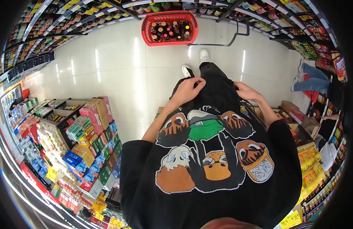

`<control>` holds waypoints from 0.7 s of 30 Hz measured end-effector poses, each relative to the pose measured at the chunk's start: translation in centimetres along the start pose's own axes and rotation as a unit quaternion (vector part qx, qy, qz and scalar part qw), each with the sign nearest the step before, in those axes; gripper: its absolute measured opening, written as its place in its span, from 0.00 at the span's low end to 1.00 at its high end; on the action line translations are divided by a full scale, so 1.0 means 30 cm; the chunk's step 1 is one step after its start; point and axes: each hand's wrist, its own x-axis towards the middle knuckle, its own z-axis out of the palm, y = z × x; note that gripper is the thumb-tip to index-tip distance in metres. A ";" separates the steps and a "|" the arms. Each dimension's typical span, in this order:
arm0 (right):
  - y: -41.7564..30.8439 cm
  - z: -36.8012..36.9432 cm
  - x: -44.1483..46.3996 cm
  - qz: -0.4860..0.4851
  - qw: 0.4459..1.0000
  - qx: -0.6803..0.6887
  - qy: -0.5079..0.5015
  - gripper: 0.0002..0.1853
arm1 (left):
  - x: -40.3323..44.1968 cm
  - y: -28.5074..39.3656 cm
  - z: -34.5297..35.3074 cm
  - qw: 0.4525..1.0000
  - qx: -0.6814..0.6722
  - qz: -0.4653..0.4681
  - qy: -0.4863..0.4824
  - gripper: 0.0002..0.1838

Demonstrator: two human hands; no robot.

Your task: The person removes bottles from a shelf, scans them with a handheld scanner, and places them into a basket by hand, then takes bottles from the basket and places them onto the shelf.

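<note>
- Ahead, 1 red shopping basket (146, 28) sits on the floor (123, 68) between 2 white shoes (204, 56) and the stocked shelves (136, 4), with 1 black handle (242, 34) angled right.
- At least 10 capped bottles (170, 34) inside.
- 1 left hand (189, 91), fingers curled over black trousers (216, 89); 1 right hand (247, 91), fingertips hidden beside them: cannot tell if either grips anything.
- 1 bystander's blue jeans (315, 78), right; stacked cartons (90, 114), left.
</note>
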 end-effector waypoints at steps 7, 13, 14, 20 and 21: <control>0.053 0.014 0.043 -0.124 0.971 -0.183 0.087 0.28 | 0.012 -0.054 -0.017 1.000 -0.010 -0.013 0.025 0.16; 0.123 -0.067 0.098 -0.067 0.960 -0.260 0.079 0.28 | 0.066 -0.050 0.031 0.998 -0.033 -0.010 0.048 0.17; 0.130 -0.071 0.084 -0.094 0.980 -0.157 0.076 0.28 | 0.075 -0.038 0.032 0.998 -0.034 -0.012 0.052 0.17; 0.133 -0.124 -0.025 -0.081 0.988 0.030 0.129 0.31 | 0.179 0.025 0.048 0.999 -0.015 -0.022 0.042 0.16; 0.122 -0.138 -0.030 -0.111 0.984 -0.001 0.141 0.34 | 0.200 0.032 0.051 0.999 -0.006 -0.025 0.044 0.16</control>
